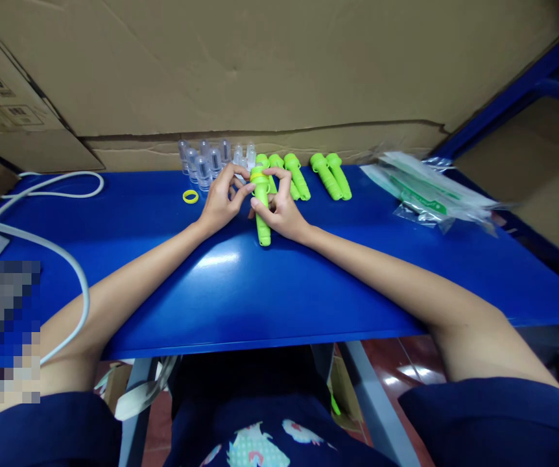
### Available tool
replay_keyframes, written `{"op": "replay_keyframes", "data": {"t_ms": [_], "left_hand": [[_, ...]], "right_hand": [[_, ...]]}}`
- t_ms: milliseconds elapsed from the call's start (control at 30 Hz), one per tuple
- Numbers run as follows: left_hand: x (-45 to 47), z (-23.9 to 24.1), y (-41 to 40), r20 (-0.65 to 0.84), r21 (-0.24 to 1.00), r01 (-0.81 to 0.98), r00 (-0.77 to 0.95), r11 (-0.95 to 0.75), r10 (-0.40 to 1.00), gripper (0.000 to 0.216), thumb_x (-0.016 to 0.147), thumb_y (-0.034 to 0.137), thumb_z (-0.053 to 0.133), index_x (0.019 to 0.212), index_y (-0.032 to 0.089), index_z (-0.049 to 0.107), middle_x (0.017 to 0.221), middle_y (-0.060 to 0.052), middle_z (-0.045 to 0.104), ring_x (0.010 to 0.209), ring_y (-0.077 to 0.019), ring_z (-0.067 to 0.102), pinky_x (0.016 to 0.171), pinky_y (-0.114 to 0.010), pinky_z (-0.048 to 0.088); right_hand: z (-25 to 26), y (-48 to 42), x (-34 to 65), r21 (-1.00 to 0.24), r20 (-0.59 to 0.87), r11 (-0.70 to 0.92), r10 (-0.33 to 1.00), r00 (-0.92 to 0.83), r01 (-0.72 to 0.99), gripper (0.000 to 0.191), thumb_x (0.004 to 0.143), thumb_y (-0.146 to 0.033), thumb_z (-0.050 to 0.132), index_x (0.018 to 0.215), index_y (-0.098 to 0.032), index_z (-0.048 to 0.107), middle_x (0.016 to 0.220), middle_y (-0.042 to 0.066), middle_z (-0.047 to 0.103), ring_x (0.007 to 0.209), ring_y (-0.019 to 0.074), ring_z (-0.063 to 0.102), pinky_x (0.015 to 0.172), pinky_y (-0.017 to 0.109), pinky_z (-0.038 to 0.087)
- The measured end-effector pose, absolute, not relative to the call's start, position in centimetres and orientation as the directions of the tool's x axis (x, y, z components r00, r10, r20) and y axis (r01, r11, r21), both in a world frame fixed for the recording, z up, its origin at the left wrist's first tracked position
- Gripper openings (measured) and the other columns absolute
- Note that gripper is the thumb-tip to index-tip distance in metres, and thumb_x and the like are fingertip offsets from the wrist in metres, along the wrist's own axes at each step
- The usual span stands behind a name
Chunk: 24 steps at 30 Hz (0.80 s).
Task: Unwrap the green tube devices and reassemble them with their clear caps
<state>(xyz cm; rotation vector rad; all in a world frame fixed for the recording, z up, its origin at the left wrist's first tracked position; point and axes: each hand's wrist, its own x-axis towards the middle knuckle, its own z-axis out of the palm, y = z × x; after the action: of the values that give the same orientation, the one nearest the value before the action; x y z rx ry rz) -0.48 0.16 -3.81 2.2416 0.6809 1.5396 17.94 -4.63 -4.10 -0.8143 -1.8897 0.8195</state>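
Note:
A lime-green flashlight [262, 224] stands between my hands over the blue table, its wide head pointing away from me. A yellow ring [259, 175] sits around the head. My left hand [225, 196] pinches the head's left side with thumb and fingertips. On the right side, my right hand [282, 206] holds the body, its thumb on the barrel and its index finger bent over to the ring. Another yellow ring [190, 196] lies on the table left of my left hand. Several more green flashlights [297, 177] lie just behind my right hand.
Several clear plastic capsules [203, 170] stand at the back, left of the flashlights. Two more flashlights [331, 176] lie farther right, near clear and green plastic bags [425, 191]. A white cable [78, 272] loops over the left side. Cardboard [260, 71] walls the table's back.

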Motion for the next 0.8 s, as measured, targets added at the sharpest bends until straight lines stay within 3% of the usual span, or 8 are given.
{"op": "replay_keyframes", "data": {"t_ms": [333,800], "left_hand": [[-0.48,-3.54,-0.16,0.809,0.449,0.208,0.317,-0.869,0.494,0.037,0.100,0.058,0.058,0.114,0.023,0.059,0.110,-0.005,0.062,0.074,-0.0097,0.065,0.065,-0.023,0.053],[-0.05,-3.37,-0.48,0.809,0.467,0.198,0.296,-0.861,0.507,0.036,0.101,0.056,0.058,0.108,0.021,0.059,0.105,-0.006,0.065,0.069,-0.0083,0.063,0.057,-0.020,0.047]], "right_hand": [[-3.80,-4.73,18.04,-0.795,0.493,0.577,0.794,-0.356,0.187,0.062,0.098,-0.062,0.059,0.136,-0.027,0.025,0.075,-0.004,0.064,0.055,0.0156,0.065,0.056,0.031,0.060],[-4.08,-4.77,18.05,-0.801,0.489,0.570,0.799,-0.350,0.182,0.071,0.096,-0.065,0.060,0.140,-0.024,0.021,0.077,-0.001,0.064,0.056,0.0175,0.066,0.055,0.033,0.057]]}}
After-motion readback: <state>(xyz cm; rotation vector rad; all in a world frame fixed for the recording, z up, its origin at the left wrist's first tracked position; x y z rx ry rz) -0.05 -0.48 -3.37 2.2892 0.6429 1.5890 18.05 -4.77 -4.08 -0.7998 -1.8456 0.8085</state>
